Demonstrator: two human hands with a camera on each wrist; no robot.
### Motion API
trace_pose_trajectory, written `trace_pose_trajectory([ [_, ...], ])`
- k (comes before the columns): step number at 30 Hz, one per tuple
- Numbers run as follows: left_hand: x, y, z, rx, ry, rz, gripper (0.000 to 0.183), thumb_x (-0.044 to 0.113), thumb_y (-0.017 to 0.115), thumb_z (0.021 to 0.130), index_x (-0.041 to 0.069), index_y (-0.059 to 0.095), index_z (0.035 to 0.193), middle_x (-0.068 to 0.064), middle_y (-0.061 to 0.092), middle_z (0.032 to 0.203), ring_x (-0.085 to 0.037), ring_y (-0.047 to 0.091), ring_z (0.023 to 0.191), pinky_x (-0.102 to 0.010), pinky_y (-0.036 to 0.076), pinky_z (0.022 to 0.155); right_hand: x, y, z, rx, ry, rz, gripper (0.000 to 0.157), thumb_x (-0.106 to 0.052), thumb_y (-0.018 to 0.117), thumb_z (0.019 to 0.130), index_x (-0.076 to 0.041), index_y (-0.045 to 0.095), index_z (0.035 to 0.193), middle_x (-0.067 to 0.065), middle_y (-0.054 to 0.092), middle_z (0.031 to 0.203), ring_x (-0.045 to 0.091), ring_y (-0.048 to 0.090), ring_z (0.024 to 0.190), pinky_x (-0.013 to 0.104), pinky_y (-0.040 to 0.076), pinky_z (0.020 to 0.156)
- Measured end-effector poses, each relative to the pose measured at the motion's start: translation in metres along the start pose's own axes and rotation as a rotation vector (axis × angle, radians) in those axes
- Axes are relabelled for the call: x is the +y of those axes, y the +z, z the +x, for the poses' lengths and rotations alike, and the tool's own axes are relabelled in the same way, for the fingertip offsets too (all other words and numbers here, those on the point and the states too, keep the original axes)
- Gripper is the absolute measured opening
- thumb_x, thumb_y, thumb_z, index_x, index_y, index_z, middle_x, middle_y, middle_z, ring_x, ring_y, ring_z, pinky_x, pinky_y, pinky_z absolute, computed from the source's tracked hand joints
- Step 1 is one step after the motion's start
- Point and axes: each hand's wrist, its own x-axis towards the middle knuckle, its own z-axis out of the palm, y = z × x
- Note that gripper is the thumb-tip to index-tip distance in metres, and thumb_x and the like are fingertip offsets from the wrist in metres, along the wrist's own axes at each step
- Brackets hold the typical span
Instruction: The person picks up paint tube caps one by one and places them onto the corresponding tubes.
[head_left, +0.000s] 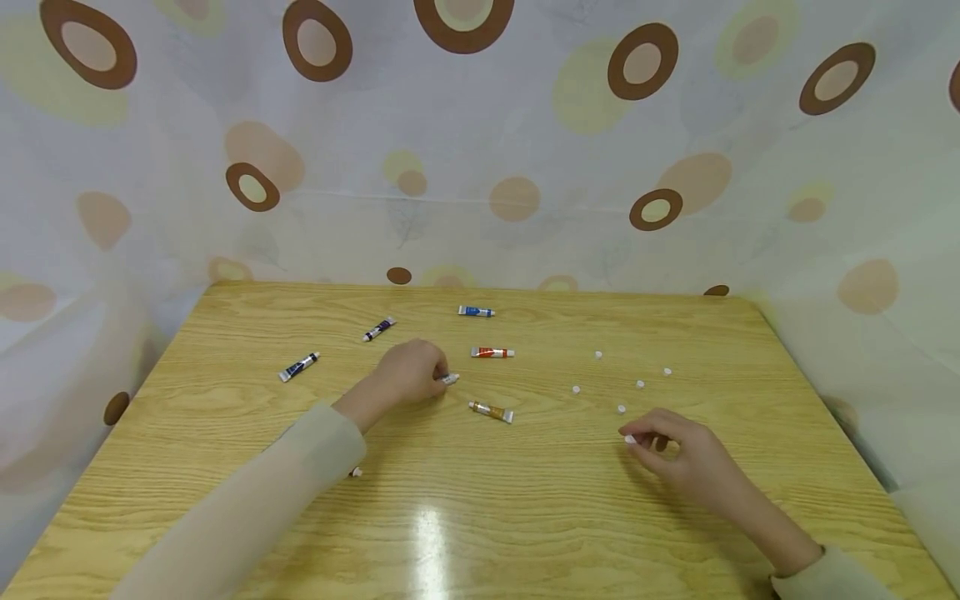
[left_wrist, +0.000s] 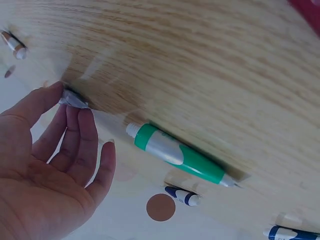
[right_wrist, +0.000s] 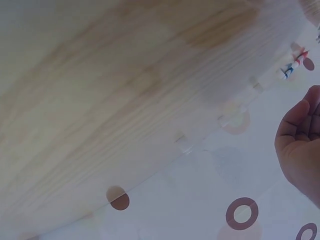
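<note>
My left hand (head_left: 411,371) pinches a small silver paint tube (head_left: 450,379) between thumb and fingertips, low over the table. In the left wrist view the tube's crimped silver part (left_wrist: 74,99) shows, and the rest is hidden by the fingers. An ochre paint tube (head_left: 492,412) and a red paint tube (head_left: 492,353) lie just right of this hand. With thumb and index finger, my right hand (head_left: 693,458) pinches a white cap (head_left: 630,439). Several white caps lie beyond it, the nearest cap (head_left: 621,409) close to the fingertips.
Toward the back lie a blue tube (head_left: 477,312), a purple tube (head_left: 379,329) and a dark blue tube (head_left: 299,367). A green tube (left_wrist: 180,157) shows in the left wrist view. Another tube's tip (head_left: 356,472) peeks from behind the left sleeve. A patterned curtain (head_left: 450,225) borders the wooden table (head_left: 540,517).
</note>
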Motion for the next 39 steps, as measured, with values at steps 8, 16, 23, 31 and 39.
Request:
trace_pose_trajectory([
  [8,-0.001,0.001,-0.003,0.058,0.014,-0.037,0.012,0.021,0.076,0.093,0.011,0.079,0.098,-0.002,0.075,0.096,-0.014,0.063,0.083,-0.033,0.056,0.078,-0.005,0.005,0.008,0.033,0.035,-0.044,0.022,0.002,0.081,0.083,-0.009,0.076,0.102,-0.012,0.07,0.086,-0.005,0.058,0.077,0.018,0.053,0.066],
  [16,0.004,-0.007,-0.008,0.085,-0.002,-0.117,0.016,0.024,0.077,0.093,0.011,0.079,0.101,-0.002,0.074,0.099,-0.015,0.065,0.088,-0.035,0.057,0.082,-0.008,0.006,0.016,0.048,0.073,-0.05,0.019,-0.002,0.081,0.086,-0.013,0.074,0.099,-0.012,0.069,0.086,-0.005,0.057,0.076,0.019,0.052,0.064],
  [23,0.005,-0.015,-0.014,0.13,0.036,-0.147,0.016,0.018,0.077,0.091,0.009,0.079,0.104,-0.004,0.072,0.1,-0.016,0.066,0.089,-0.034,0.057,0.079,-0.01,0.006,0.025,0.076,0.036,-0.042,0.022,0.002,0.079,0.085,-0.014,0.075,0.099,-0.011,0.069,0.088,-0.003,0.057,0.077,0.019,0.053,0.067],
  [31,0.014,-0.019,-0.019,0.157,0.109,-0.149,0.015,0.016,0.078,0.089,0.011,0.08,0.103,-0.002,0.073,0.098,-0.015,0.067,0.088,-0.032,0.057,0.077,-0.015,0.008,0.034,0.1,0.039,-0.038,0.022,0.001,0.078,0.087,-0.016,0.078,0.101,-0.01,0.069,0.092,-0.003,0.056,0.079,0.015,0.05,0.069],
  [39,0.033,-0.022,-0.029,0.218,0.22,-0.106,0.013,0.014,0.078,0.09,0.011,0.08,0.102,-0.002,0.075,0.098,-0.013,0.069,0.085,-0.028,0.057,0.074,-0.024,0.013,0.043,0.12,-0.027,0.022,0.025,0.003,0.078,0.086,-0.014,0.08,0.103,-0.003,0.073,0.096,-0.002,0.058,0.08,0.012,0.05,0.068],
])
